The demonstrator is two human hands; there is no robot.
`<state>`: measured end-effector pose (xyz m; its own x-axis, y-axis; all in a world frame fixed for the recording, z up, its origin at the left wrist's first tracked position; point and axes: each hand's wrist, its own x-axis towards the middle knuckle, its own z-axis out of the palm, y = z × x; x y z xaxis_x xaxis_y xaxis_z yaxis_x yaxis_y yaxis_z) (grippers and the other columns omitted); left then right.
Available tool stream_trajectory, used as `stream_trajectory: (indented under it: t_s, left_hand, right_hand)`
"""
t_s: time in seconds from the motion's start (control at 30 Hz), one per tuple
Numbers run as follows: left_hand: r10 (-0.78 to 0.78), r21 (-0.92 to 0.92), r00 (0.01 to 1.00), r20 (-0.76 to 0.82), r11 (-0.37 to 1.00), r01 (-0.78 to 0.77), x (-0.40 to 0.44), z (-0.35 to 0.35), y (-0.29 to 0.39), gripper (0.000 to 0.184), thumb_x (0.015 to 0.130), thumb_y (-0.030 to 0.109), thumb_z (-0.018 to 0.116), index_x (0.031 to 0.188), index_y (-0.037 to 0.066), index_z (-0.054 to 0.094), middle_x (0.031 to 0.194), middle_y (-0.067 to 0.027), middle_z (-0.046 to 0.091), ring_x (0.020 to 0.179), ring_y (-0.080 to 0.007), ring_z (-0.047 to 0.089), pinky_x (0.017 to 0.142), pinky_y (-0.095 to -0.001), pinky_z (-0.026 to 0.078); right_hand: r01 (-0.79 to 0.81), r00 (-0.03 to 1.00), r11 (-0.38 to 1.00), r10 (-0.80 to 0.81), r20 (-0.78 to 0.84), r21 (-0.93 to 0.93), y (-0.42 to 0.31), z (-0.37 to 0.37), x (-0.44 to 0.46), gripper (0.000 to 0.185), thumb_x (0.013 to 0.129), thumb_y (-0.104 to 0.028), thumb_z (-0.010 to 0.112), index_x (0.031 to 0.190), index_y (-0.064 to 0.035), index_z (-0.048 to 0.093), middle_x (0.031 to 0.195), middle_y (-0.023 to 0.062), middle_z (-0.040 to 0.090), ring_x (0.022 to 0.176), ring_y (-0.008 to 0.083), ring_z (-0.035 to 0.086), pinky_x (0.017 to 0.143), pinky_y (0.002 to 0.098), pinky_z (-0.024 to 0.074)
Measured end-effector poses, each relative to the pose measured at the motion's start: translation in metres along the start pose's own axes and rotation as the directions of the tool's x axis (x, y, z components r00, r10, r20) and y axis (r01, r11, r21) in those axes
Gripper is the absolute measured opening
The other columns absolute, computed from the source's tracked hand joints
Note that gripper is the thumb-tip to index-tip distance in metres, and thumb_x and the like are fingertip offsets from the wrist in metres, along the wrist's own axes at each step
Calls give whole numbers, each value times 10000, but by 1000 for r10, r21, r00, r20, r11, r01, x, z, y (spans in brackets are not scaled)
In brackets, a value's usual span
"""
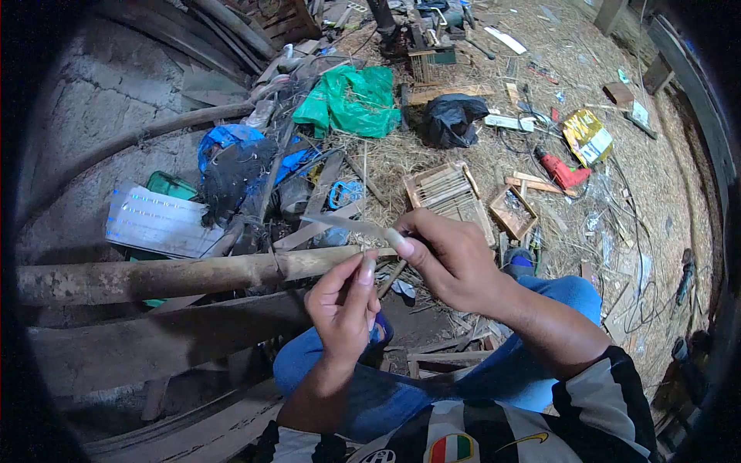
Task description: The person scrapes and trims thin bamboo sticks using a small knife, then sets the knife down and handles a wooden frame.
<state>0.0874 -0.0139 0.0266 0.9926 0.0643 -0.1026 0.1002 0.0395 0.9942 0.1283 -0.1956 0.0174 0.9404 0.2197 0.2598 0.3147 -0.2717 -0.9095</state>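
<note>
Knife blade (343, 224) in right hand (457, 261)

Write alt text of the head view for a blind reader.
A person's right hand holds a thin, pale blade beside their left hand, whose fingertips are pinched. Beyond, a rectangular slatted wooden frame, a red power drill and a crumpled green plastic bag lie on straw-littered ground.

one head cam, fwd & down view, l hand (343, 309) & r hand (463, 266) close, ground (668, 201) beyond
</note>
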Motion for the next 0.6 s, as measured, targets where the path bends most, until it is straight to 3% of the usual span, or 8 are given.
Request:
stream_trajectory:
  t_s: [0.07,0.23,0.3,0.47,0.53,0.6]
  left_hand:
    - [38,0,999,-17,999,-38,0,-4,-4,219,949,50,627,1139,-48,671,726,-38,640,502,-41,501,432,-199,368]
    - [141,-2,990,-22,990,-141,-1,-9,-10,227,928,24,647,1146,-32,681,734,-53,659,501,-49,520,437,-201,385]
    - [214,98,977,-6,972,-213,-1,-8,-10,203,949,34,602,1126,-29,679,596,-30,567,427,-49,433,370,-211,323]
    - [258,117,966,8,959,-257,-3,-8,-8,183,945,25,607,1091,-42,694,615,-38,591,434,-38,436,377,-208,324]
    - [275,117,962,8,955,-274,-4,-10,-7,176,944,21,608,1078,-47,699,616,-37,593,435,-36,436,380,-207,323]
    - [217,127,974,64,966,-223,-7,-15,-6,208,928,9,641,1121,-43,699,692,-35,649,499,-41,514,435,-199,377]
  right_hand:
    - [39,999,999,-39,-12,2,0,3,-1,216,955,-282,595,998,-71,590,781,152,638,729,368,650,594,441,490]
    - [202,979,959,-192,68,-200,0,5,-1,201,917,-268,631,984,-81,598,762,119,608,691,330,641,571,432,489]
    - [227,974,947,-217,70,-226,0,5,-1,200,911,-270,636,977,-84,601,754,109,604,675,317,636,564,424,487]
    - [289,957,904,-275,88,-315,-2,2,-2,198,897,-278,646,961,-94,608,736,84,592,648,286,626,547,401,487]
    - [336,942,879,-313,122,-339,-5,-2,-2,225,844,-203,694,993,-45,635,736,92,589,626,293,601,552,403,464]
    - [345,939,854,-321,126,-390,-2,-6,-1,198,862,-235,674,971,-77,622,730,73,578,629,279,612,536,397,473]
